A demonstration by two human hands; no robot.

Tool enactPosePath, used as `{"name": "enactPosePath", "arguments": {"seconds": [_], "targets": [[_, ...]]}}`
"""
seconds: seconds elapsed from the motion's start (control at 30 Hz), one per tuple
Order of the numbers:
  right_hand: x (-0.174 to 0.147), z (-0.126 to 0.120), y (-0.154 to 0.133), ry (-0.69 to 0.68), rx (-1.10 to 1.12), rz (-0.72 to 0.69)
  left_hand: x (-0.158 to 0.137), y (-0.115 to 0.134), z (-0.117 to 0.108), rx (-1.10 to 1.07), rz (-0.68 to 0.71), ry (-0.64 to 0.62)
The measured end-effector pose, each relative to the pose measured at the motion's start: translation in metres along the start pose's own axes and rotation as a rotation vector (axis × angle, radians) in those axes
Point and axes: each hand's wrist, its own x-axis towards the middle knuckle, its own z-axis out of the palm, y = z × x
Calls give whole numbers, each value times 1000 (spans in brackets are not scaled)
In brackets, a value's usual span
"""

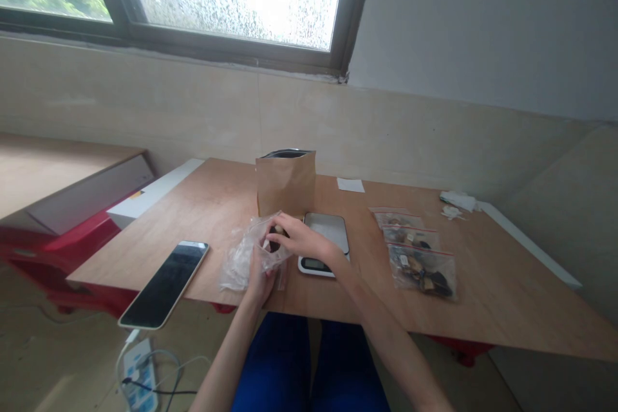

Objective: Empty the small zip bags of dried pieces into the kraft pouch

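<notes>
You are finding no readable text, brand, number or sign here. The display (316,264) on the kitchen scale (326,232) is facing you, but any digits on it are coming out too small and dim to make out. Inside the nearest zip bag (425,275), lying on the right part of the counter (502,290), a small white label (403,260) is showing, and you are seeing it too blurred to read any marking.
</notes>
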Motion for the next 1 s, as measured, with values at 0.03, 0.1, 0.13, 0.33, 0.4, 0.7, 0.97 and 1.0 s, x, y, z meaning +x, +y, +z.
{"name": "enactPosePath", "arguments": {"seconds": [0.03, 0.1, 0.13, 0.33, 0.4, 0.7, 0.97, 1.0], "targets": [[1, -6, -3, 54, 14, -10, -1, 1, 1, -8, 0, -6], [4, -21, -10, 174, 32, -35, -2, 4, 2, -26, -23, -19], [6, -29, -14, 227, 39, -49, -2, 5, 3, -24, -41, -20], [41, -74, -28, 554, 26, -165, -4, 9, 4, 24, -75, 2], [60, -83, -26, 722, -53, -212, -4, 9, 5, 24, -75, 12], [113, -81, 15, 694, -391, -149, -4, 9, 5, -28, -96, -6], [102, -63, 25, 518, -454, -102, -6, 10, 7, -24, -91, -7], [101, -63, 23, 517, -444, -85, -6, 11, 7, -19, -91, -6]]}}
